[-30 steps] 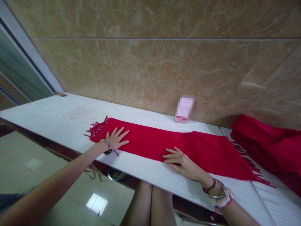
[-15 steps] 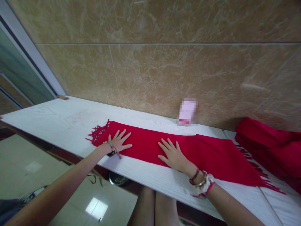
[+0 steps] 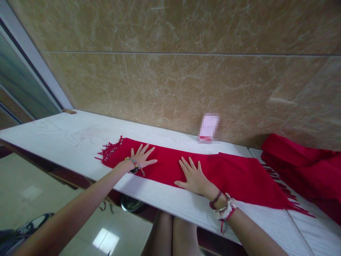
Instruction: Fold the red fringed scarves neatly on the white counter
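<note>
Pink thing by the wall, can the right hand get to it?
Probably yes: the right hand lies spread on the scarf, seemingly gripping nothing, and I see nothing standing between it and the pink thing.

Red scarf (image 3: pixel 165 163) — partly hidden under 2 hands (image 3: pixel 142 160) (image 3: pixel 194 179), bunched cloth (image 3: pixel 306 165) cropped at right; pink object (image 3: pixel 209 125) — pixelated

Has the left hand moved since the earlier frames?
Yes. The left hand has shifted right along the red fringed cloth, closer to the stationary pink object.
</note>
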Demonstrator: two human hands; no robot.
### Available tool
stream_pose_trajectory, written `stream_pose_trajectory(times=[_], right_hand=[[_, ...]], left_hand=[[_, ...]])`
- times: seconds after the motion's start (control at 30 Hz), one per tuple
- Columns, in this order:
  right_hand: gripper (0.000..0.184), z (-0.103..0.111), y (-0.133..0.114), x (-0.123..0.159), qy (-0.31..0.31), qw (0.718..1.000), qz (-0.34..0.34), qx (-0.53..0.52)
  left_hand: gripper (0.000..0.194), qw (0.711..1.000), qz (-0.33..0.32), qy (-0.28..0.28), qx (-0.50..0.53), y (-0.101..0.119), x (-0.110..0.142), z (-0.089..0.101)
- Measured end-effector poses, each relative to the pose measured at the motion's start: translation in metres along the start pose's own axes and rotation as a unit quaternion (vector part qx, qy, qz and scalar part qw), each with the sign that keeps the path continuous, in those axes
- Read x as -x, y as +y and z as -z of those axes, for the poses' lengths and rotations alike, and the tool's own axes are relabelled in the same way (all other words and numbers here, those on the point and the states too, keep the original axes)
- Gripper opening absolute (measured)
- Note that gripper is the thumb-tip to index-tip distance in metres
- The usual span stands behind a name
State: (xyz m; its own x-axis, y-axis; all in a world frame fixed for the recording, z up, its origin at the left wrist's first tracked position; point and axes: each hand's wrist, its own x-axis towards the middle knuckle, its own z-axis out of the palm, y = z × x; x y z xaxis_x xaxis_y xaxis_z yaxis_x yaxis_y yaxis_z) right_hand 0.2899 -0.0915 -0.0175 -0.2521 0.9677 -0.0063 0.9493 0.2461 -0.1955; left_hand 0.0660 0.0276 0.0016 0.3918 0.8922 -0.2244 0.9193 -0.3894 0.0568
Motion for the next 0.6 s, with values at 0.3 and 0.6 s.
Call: stream_pose_trajectory(times=[0.3,0.6], right_hand=[[0.095,0.003,0.0,0.0,-0.021,1.0,-0.014,-0.014],[0.099,0.006,-0.001,-0.002,-0.054,0.998,-0.022,-0.017]], left_hand=[[0.081,0.999,-0.008,-0.036,0.009,0.033,-0.018,-0.008],[0.081,0.999,-0.007,-0.036,-0.001,0.031,-0.021,-0.01]])
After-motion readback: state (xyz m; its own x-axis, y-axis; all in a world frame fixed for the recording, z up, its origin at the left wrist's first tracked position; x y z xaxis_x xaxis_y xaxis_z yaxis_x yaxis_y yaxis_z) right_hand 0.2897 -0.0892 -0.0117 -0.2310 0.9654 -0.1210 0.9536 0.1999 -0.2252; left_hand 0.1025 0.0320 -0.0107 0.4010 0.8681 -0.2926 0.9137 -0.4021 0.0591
